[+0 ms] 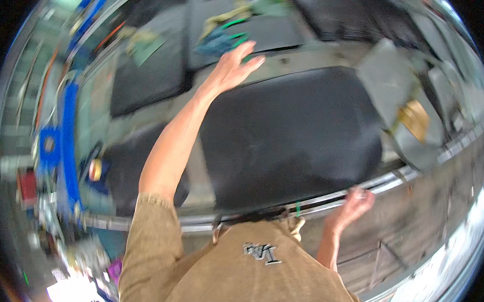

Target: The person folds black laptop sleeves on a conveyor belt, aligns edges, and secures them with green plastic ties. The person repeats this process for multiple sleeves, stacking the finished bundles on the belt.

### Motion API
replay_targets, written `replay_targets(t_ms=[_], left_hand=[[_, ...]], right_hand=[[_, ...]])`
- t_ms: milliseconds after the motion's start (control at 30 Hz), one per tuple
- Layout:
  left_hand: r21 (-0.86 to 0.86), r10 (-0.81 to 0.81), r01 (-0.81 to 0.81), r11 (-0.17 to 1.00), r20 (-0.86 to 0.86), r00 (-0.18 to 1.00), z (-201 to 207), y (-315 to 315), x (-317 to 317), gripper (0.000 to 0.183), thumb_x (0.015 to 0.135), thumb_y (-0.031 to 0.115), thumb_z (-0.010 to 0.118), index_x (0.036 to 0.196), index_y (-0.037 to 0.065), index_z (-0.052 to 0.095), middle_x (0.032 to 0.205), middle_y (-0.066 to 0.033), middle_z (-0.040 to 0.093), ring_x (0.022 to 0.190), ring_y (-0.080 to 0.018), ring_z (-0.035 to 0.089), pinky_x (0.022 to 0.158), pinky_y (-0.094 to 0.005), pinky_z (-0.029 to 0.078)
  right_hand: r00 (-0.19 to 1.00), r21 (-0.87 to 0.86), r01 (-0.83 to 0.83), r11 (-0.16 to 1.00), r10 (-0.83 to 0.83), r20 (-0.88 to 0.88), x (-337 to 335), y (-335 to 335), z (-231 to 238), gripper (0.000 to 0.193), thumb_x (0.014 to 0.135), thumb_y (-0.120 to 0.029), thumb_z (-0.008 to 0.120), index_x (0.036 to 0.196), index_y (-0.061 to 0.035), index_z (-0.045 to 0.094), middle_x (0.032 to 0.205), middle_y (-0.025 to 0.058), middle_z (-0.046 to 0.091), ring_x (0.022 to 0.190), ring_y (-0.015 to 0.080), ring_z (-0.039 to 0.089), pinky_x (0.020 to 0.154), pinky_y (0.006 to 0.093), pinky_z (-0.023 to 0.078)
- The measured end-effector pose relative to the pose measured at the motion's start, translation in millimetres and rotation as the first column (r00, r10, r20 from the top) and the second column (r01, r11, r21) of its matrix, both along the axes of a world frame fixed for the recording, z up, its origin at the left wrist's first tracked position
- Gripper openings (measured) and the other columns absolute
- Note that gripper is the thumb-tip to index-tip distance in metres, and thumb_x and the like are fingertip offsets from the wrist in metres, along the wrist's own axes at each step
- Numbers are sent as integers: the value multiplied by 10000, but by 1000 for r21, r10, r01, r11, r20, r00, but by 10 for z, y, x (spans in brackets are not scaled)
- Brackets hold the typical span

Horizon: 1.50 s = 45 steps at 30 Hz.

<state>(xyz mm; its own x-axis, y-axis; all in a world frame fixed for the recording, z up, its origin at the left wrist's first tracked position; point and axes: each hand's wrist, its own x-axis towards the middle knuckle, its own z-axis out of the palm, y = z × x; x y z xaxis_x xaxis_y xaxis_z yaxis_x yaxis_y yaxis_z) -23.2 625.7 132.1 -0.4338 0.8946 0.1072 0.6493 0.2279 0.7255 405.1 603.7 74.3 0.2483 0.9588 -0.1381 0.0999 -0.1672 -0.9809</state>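
A large black panel with rounded corners (292, 137) lies on the worktable in front of me. My left hand (234, 71) is stretched out over its far left corner, with thumb and fingers apart and nothing visible in them. Just beyond that hand lies a blue cloth-like bundle (212, 43) with bright green loops beside it. My right hand (355, 205) is at the near metal edge of the table, by the panel's near right corner. Blur smears its fingers, and I cannot make out anything in it.
Another black piece (137, 170) lies left of the panel, and dark grey pieces (150, 80) lie farther back. Grey sheets (388, 76) and a tan piece (414, 120) are at the right. A blue upright frame (69, 142) borders the left side; a metal rail (382, 185) runs along the near edge.
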Motion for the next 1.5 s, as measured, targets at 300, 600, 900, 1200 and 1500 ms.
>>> replay_targets(t_ms=[300, 600, 900, 1200, 1500], left_hand=[[-51, 765, -773, 632, 202, 612, -1, -3495, -482, 275, 898, 220, 595, 1098, 31, 606, 948, -42, 659, 792, -96, 624, 650, -199, 472], [-117, 832, -973, 197, 545, 103, -682, -5438, 518, 237, 871, 184, 644, 1037, 21, 602, 860, -45, 657, 706, -99, 619, 589, -206, 483], [-291, 189, -953, -83, 935, -301, -691, -5820, 1121, 216, 893, 171, 588, 1047, 20, 569, 946, -113, 638, 882, -231, 627, 769, -354, 526], [-410, -47, -899, 156, 906, -421, -753, -5364, 1378, 326, 902, 203, 585, 1128, -11, 487, 1089, -176, 574, 1027, -280, 579, 890, -392, 488], [-381, -140, -909, 168, 904, -404, -713, -5213, 1329, 237, 926, 226, 547, 1049, 31, 494, 1009, -138, 578, 927, -269, 610, 823, -410, 515]], right_hand=[[944, 514, -308, 800, 323, 64, -843, -118, 1136, 473, 953, -199, 473, 1311, 48, 287, 1290, 216, 433, 1099, 313, 535, 904, 400, 482], [203, -157, -978, 135, 775, -598, -2607, -1596, 596, 344, 920, -160, 541, 1213, 11, 483, 1118, 159, 578, 994, 236, 580, 880, 347, 475], [159, -473, -857, 204, 978, 133, -3081, -2386, -472, 524, 822, -239, 655, 1221, 43, 464, 1143, 153, 533, 968, 199, 551, 757, 329, 479], [202, -270, -913, 306, 913, 354, -3198, -2479, -610, 378, 715, -119, 750, 1012, 35, 574, 754, 60, 570, 635, 124, 523, 547, 284, 454], [229, -341, -923, 181, 968, -106, -3415, -2456, 132, 243, 845, -81, 603, 1062, 10, 545, 770, 76, 616, 605, 135, 577, 508, 271, 476]])
